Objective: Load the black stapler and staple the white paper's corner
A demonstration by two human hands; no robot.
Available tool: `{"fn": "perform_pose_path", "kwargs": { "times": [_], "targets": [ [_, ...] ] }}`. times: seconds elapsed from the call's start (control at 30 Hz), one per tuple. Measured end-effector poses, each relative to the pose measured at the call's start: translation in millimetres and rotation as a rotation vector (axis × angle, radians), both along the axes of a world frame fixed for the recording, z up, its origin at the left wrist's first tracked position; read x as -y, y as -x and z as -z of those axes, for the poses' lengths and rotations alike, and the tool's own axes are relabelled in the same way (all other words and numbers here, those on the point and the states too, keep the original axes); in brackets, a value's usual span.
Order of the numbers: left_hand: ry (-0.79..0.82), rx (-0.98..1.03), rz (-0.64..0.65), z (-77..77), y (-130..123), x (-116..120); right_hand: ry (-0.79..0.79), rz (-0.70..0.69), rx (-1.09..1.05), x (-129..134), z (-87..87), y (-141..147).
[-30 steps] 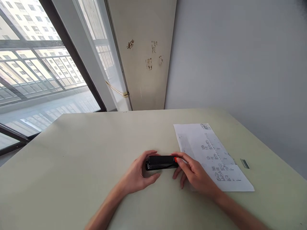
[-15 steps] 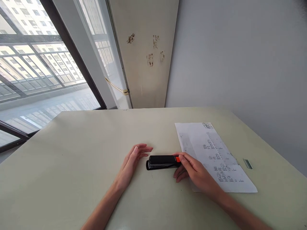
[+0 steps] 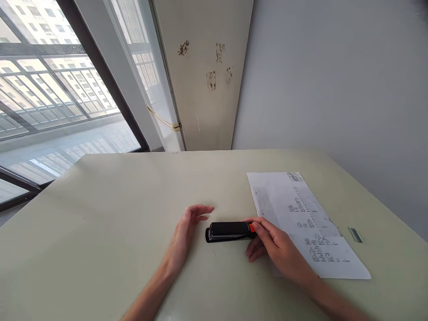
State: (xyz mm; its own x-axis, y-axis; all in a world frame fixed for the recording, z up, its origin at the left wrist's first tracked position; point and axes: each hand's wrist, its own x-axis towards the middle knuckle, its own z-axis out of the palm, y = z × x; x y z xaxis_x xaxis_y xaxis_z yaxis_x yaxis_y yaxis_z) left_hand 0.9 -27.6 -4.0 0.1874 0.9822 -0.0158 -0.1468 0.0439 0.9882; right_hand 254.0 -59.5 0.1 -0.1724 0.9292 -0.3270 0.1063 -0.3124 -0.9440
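Note:
A black stapler (image 3: 230, 231) with an orange-red piece at its right end lies lengthwise across my view, low over the table. My right hand (image 3: 272, 238) grips that right end between thumb and fingers, the other fingers curled below. Just left of the stapler's front end, my left hand (image 3: 183, 232) rests on its edge with fingers loosely stretched out, apart from the stapler and holding nothing. Printed paper (image 3: 277, 191) lies flat to the right, partly covered by my right hand and wrist.
A small strip of staples (image 3: 355, 235) lies right of the paper on the pale table (image 3: 117, 223). Behind the table stand a grey wall (image 3: 317, 80) and a beige panel (image 3: 203, 111) with brown marks. A window (image 3: 56, 89) is at the left.
The view has shifted slightly, so the paper, staples and stapler appear a little lower and further right. My right hand keeps its grip; my left hand stays stretched beside the stapler.

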Motion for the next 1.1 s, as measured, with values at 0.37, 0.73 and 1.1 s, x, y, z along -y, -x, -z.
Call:
{"fn": "perform_pose_path", "kwargs": {
  "times": [0.37,0.73,1.1],
  "targets": [
    [0.094,-0.198,-0.221,-13.0,0,5,0.002,0.017,0.035,2,-0.9,2],
    [0.104,-0.273,-0.029,-14.6,-2,6,-0.074,-0.150,0.233,5,-8.1,-4],
    [0.124,-0.114,-0.022,-11.8,0,4,-0.376,-0.169,0.385,7,-5.4,8]
  ]
}}
